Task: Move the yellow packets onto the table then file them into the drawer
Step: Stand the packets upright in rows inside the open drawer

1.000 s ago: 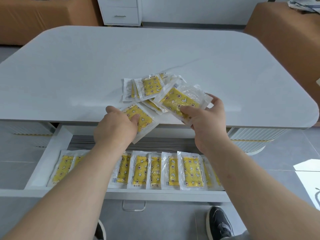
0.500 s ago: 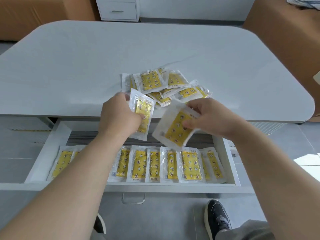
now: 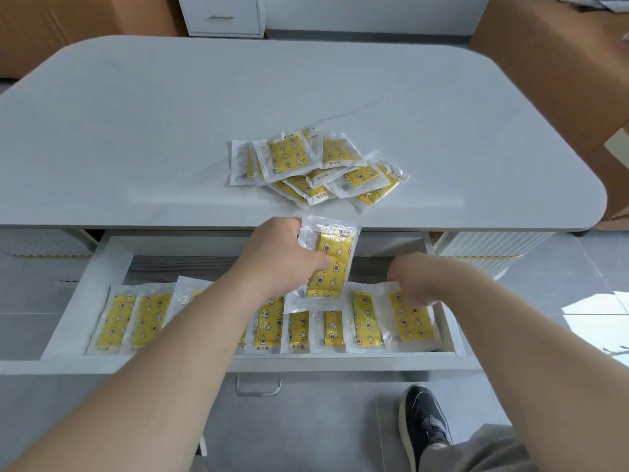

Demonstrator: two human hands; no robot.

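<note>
1. One held packet (image 3: 332, 267) hangs above the open drawer (image 3: 112, 270), just near of the table (image 3: 306, 90) edge. Its long axis runs near to far, with the clear sealed end pointing far and leaning a little right.
2. One left hand (image 3: 282, 257) grips it, fingers curled round its left edge and onto the yellow face.
3. One right hand (image 3: 413, 281) reaches down into the drawer's right end, with bent fingers over the rightmost packet (image 3: 413, 321). It is blurred, so I cannot tell whether it pinches or only touches.
4. At least eight packets form the row of packets (image 3: 269, 321) in the drawer. They lie side by side and overlapping, each with its long axis near to far and its labelled end near. The left forearm hides part of the row.
5. About eight more make the pile of packets (image 3: 292, 155) on the table, towards its near edge. They overlap and point in mixed directions, so the exact count is unclear.
6. One dark shoe (image 3: 425, 424) stands on the floor at near right, and one metal handle (image 3: 258, 384) hangs on the drawer front.
</note>
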